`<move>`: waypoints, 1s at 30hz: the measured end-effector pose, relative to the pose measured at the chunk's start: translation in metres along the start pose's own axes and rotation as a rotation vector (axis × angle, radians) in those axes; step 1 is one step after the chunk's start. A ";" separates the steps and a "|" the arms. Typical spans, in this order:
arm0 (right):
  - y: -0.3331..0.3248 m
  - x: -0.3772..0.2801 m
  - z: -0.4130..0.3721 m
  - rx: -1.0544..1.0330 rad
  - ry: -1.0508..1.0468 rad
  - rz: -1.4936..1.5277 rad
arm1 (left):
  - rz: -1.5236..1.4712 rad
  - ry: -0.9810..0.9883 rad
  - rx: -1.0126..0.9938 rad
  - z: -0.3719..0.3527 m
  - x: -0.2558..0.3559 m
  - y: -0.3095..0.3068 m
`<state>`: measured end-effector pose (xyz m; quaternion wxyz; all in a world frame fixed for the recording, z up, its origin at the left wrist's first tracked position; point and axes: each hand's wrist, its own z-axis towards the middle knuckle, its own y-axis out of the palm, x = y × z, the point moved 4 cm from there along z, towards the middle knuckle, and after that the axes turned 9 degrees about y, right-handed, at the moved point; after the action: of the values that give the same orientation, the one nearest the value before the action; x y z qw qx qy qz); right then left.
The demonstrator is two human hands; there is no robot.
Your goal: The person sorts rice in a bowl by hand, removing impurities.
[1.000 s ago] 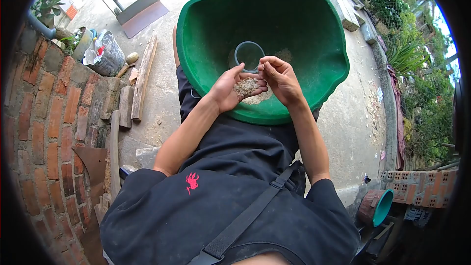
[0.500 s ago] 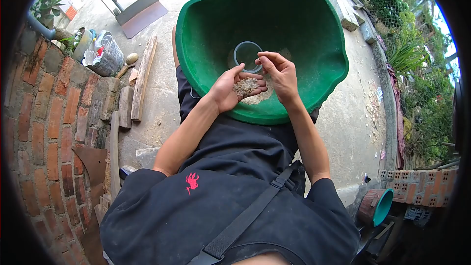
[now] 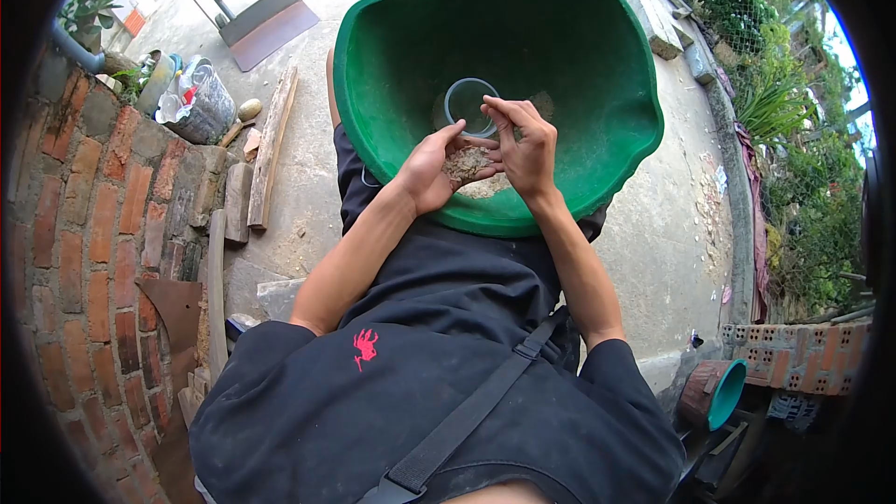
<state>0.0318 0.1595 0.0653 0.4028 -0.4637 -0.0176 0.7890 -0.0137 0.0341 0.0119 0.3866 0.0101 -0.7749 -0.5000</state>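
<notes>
Palm up, my left hand (image 3: 431, 173) cups a small heap of pale, grainy flakes (image 3: 466, 164) low inside a big green tub (image 3: 373, 121). Its thumb points up toward a clear round cup (image 3: 473, 81) with an open top, which overlaps the thumb tip in this view. My right hand (image 3: 525, 142) is above and beside the heap, thumb and forefinger pinched together near the cup's right rim. I cannot tell what is in that pinch. More pale flakes lie in the tub's near side under my hands.
The tub leans against my lap. A brick wall (image 3: 89, 252) runs along the left, with wooden planks (image 3: 273, 149) and a bucket of rubbish (image 3: 201, 107) near it. A hand truck (image 3: 271, 28) stands ahead. At lower right is a teal-lined pot (image 3: 726, 395).
My right hand has shifted slightly left, its pinched fingertips now over the cup's right rim. My left hand stays in place with the flakes.
</notes>
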 end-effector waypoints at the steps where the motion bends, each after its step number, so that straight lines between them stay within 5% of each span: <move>1: 0.000 0.000 0.000 0.003 -0.002 0.002 | 0.009 0.012 0.006 0.000 0.000 0.000; 17: 0.000 0.009 -0.002 -0.050 0.180 0.002 | 0.007 0.002 -0.027 0.001 0.000 -0.003; 19: 0.000 0.001 0.001 0.026 -0.060 -0.023 | 0.011 0.016 -0.004 -0.001 0.001 -0.001; 30: 0.007 -0.010 -0.014 -0.275 -0.161 -0.116 | 0.016 0.009 0.014 -0.003 0.001 -0.003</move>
<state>0.0403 0.1437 0.0623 0.3775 -0.4480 -0.1842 0.7892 -0.0139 0.0303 0.0105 0.3940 0.0086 -0.7767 -0.4914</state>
